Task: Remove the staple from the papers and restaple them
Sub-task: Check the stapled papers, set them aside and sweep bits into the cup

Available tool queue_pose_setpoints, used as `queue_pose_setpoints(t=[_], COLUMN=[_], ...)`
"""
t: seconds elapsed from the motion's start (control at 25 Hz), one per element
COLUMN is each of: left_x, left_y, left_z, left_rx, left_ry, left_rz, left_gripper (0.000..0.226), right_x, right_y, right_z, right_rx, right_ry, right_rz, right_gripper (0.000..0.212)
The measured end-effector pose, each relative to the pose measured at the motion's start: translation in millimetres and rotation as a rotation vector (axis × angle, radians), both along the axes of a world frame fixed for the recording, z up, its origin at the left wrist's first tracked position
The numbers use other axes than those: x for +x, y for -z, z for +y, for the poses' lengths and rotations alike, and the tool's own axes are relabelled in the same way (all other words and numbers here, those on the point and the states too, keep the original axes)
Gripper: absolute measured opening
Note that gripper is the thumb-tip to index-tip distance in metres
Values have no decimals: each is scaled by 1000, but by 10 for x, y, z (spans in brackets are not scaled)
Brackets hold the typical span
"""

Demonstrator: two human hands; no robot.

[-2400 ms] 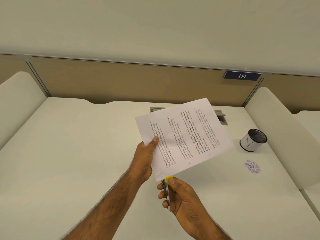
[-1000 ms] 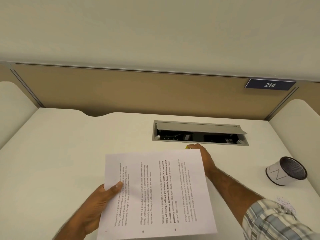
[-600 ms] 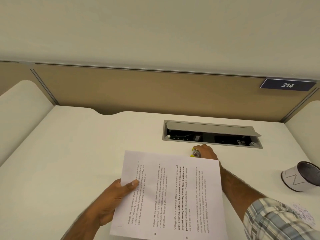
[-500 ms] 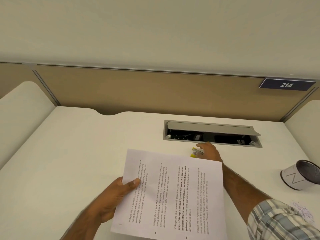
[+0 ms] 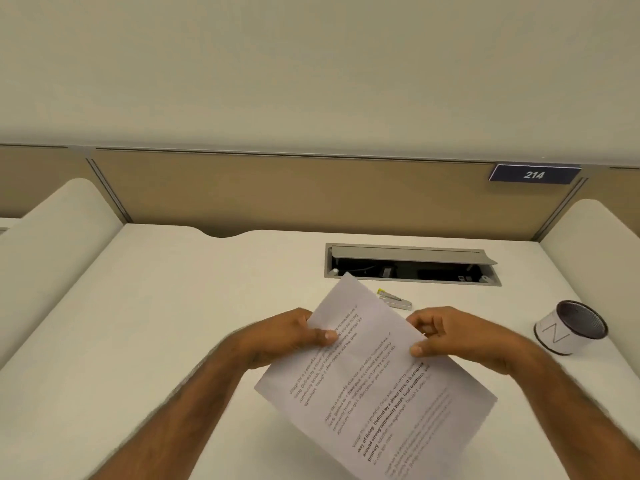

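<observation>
White desk (image 5: 156, 323) in a study booth, seen from my head camera. A tan partition (image 5: 277, 192) runs behind it, bearing a plate (image 5: 534, 174) that reads 214. An open hatch (image 5: 412, 265) is sunk into the desk's far side, and a white cup (image 5: 569, 329) sits at the right.

I see the papers (image 5: 374, 386) held up off the desk in the middle, turned at a slant, printed side up, one corner pointing toward the hatch. The left hand (image 5: 287, 336) pinches their left edge, thumb on the print and fingers beneath. The right hand (image 5: 460, 337) pinches the opposite edge the same way. The two hands are apart, with the sheet's width between them, both near the far corner. A small silver stapler (image 5: 394, 300) with a yellow end lies on the desk just beyond the papers, touched by neither hand. I cannot tell whether a staple sits in the papers; none shows.

My judgement on handling: the papers are light, thin and floppy, so the unheld near part will droop. They crease and tear easily, and loose sheets would slip over one another. I would square the edges first, then keep a firm pinch through all the sheets close to the corner that takes the staple, and free one hand for the stapler.
</observation>
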State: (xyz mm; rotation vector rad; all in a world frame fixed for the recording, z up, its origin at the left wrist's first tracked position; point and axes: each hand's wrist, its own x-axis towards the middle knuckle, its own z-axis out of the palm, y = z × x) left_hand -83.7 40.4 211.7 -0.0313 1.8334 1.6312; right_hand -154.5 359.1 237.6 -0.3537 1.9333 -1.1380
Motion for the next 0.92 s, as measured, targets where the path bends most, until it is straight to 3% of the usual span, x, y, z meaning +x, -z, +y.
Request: queue_pose_setpoints(t=[0.2, 0.28, 0.36, 0.52, 0.72, 0.92], left_x=[-78, -66, -20, 180, 343, 411], left_y=[-404, -471, -463, -438, -448, -516], left_z=[230, 204, 163, 224, 340, 402], left_rx=[-225, -304, -241, 19, 179, 178], left_ry=[126, 41, -171, -477, -571, -620], left_rz=[182, 324, 395, 365, 310, 333], left_gripper=[32, 18, 11, 14, 15, 8], right_x=[714, 903, 1049, 1279, 1410, 1488], right_y=[74, 97, 122, 109, 102, 90], right_z=[200, 293, 380, 431, 377, 337], right_rx=[-117, -220, -317, -436, -517, -528], right_ry=[309, 455, 567, 652, 715, 724], right_rz=[34, 22, 2, -17, -17, -15], right_gripper=[24, 26, 31, 47, 33, 34])
